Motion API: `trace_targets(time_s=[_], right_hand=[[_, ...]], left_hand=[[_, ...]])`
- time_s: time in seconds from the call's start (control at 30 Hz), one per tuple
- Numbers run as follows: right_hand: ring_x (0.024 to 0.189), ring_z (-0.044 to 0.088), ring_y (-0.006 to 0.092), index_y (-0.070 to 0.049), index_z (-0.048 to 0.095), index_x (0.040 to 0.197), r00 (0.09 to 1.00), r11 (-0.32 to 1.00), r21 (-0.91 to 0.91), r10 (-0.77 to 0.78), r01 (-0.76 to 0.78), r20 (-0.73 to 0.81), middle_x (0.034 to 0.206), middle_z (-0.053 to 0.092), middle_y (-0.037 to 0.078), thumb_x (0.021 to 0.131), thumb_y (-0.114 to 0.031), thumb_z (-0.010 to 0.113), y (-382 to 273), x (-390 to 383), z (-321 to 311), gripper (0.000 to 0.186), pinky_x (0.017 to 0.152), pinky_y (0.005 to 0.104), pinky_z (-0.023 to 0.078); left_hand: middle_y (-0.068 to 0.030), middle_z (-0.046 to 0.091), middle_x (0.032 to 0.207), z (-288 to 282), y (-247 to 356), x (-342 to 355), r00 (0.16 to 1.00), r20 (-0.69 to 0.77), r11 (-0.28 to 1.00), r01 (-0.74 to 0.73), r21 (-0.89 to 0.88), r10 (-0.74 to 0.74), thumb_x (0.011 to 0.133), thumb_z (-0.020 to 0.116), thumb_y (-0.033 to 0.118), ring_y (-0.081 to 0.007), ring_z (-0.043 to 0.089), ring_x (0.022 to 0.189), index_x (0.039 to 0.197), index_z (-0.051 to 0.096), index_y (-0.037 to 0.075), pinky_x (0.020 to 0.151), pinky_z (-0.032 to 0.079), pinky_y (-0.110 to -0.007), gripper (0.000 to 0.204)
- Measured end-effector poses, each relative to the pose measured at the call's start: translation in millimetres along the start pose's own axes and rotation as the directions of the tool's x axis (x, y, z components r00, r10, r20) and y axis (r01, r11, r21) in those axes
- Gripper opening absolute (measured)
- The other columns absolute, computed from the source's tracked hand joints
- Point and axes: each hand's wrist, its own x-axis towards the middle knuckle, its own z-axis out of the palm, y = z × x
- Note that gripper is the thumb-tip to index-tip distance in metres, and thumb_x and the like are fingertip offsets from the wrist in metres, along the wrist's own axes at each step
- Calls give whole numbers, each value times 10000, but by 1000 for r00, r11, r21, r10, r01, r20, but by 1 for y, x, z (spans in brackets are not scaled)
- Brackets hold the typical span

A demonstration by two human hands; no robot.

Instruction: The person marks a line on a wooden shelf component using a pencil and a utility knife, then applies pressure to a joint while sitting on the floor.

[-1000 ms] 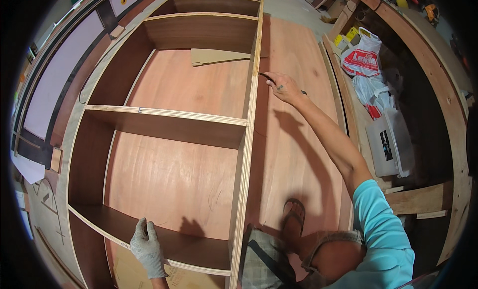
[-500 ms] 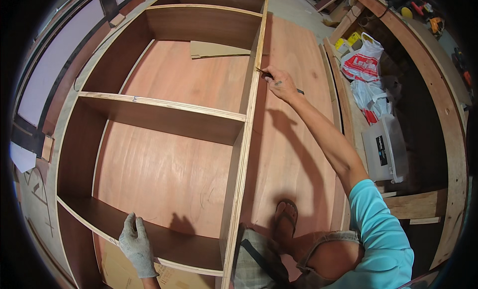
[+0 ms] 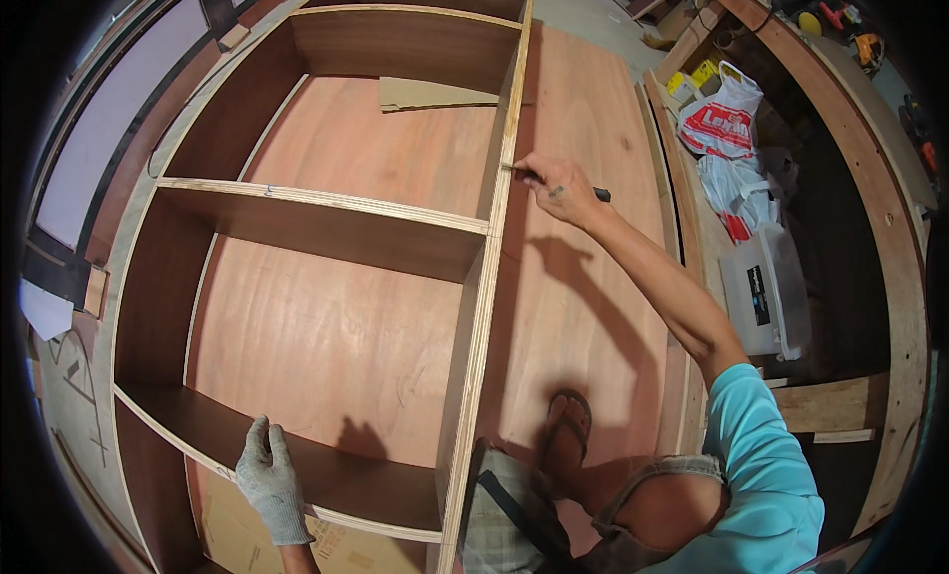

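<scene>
A plywood shelf frame (image 3: 381, 214) with dark brown inner faces lies in front of me, split into compartments. My right hand (image 3: 561, 189), bare, is closed around a slim tool (image 3: 602, 194) with a dark handle end. The tool's thin tip meets the pale edge of the long right side board (image 3: 481, 302); its exact kind is hidden by the fingers. My left hand (image 3: 268, 480), in a grey knit glove, rests over the edge of the nearest cross board (image 3: 381, 527). Its fingers point away from me, and the thumb is hidden.
A reddish plywood sheet (image 3: 583, 109) lies right of the frame, with my sandalled foot (image 3: 566, 421) over it. Farther right are plastic bags (image 3: 727, 124), a clear bin (image 3: 766, 292) and a wooden bench frame (image 3: 880, 208). Cardboard (image 3: 425, 94) lies inside a far compartment.
My right hand has come slightly nearer along the side board's edge and turned, so the tool's dark end now shows past the wrist. My left hand has hardly moved.
</scene>
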Motion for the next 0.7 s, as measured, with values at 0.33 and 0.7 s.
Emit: trace_targets(time_s=[0.33, 0.7], right_hand=[[930, 701, 412, -88, 578, 1171, 999, 985, -169, 40, -42, -18, 981, 742, 167, 957, -79, 598, 28, 42, -2, 215, 802, 517, 544], [933, 708, 378, -114, 565, 1205, 999, 996, -80, 44, -46, -20, 973, 751, 118, 881, 20, 534, 42, 54, 1, 352, 808, 483, 549]], left_hand=[[-243, 744, 1157, 1, -5, 0, 1000, -1, 998, 31, -59, -31, 1023, 650, 145, -277, 740, 1072, 1248, 670, -94, 942, 576, -359, 329], [-247, 740, 1168, 0, -5, 0, 1000, -21, 998, 11, -69, -13, 1029, 642, 149, -289, 733, 1096, 1253, 670, -89, 965, 567, -363, 329]])
